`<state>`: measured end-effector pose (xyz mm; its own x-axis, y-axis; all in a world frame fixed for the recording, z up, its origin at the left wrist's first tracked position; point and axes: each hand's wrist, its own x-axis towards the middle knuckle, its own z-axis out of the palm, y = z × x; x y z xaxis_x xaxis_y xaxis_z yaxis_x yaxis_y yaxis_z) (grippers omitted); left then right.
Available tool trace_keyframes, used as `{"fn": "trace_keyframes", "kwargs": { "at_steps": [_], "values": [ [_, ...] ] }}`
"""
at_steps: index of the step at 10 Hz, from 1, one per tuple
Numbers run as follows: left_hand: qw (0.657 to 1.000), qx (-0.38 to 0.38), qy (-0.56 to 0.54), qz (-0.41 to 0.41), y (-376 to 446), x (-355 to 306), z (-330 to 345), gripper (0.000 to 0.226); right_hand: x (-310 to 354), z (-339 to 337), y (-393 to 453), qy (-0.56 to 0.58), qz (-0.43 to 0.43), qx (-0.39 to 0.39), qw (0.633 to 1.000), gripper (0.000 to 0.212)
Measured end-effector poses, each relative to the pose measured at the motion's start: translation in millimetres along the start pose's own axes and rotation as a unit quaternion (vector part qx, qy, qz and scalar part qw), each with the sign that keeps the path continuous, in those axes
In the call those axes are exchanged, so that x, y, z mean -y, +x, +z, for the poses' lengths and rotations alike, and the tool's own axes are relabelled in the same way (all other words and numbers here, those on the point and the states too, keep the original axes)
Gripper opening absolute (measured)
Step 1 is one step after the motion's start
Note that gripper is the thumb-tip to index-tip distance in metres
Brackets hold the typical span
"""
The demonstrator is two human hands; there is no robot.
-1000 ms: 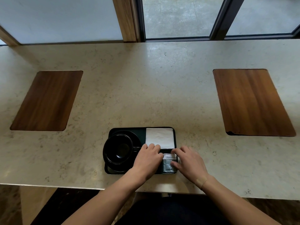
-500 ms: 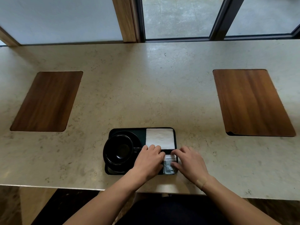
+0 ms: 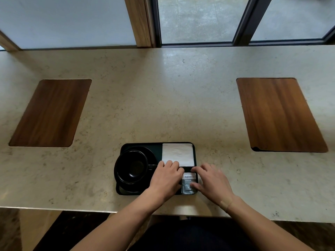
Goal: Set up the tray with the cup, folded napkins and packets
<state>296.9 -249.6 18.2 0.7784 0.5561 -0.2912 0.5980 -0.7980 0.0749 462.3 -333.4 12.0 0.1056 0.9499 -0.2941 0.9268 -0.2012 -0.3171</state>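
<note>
A dark tray (image 3: 141,144) sits on the pale stone tabletop (image 3: 163,98), close to its near edge and straight in front of the person. On the tray's left side stands a black cup (image 3: 131,166) on a black saucer (image 3: 135,188), upright, with its handle pointing right toward the left hand (image 3: 166,180). In the tray's far right corner lies a white folded napkin (image 3: 178,153), flat and square to the rim. Just nearer than the napkin, in the near right corner, lie grey packets (image 3: 188,182) with pale print on top; how many are stacked there cannot be told.

The left hand rests on the tray beside the packets, its fingers (image 3: 169,164) bent and their tips reaching the near edge of the napkin; whether they grip anything cannot be told. The right hand (image 3: 212,182) lies over the tray's right rim, with its fingers (image 3: 199,169) loosely spread and its thumb touching the lower part of the packets. It presses rather than pinches.

Two dark wooden mats lie well apart on the tabletop, one far to the left (image 3: 51,113) and one far to the right (image 3: 279,115). Beyond the tabletop runs a window (image 3: 197,19) with a dark frame and a wooden post.
</note>
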Motion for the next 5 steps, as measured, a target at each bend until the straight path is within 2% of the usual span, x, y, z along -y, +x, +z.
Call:
{"fn": "trace_keyframes", "kwargs": {
  "at_steps": [2,3,5],
  "values": [
    [1.0,-0.024,-0.016,0.001,-1.6,3.1,0.7,0.039,1.4,-0.5,-1.5,-0.002,-0.005,-0.012,1.0,0.044],
    [0.997,-0.058,-0.058,-0.001,-8.5,9.2,-1.7,0.039,1.6,-1.2,-1.8,-0.005,-0.017,-0.043,0.999,0.042],
    [0.969,-0.175,-0.172,0.028,-36.1,23.1,-9.8,0.03,12.3,-2.9,-7.5,-0.004,-0.04,-0.123,0.992,0.042]
  ]
}}
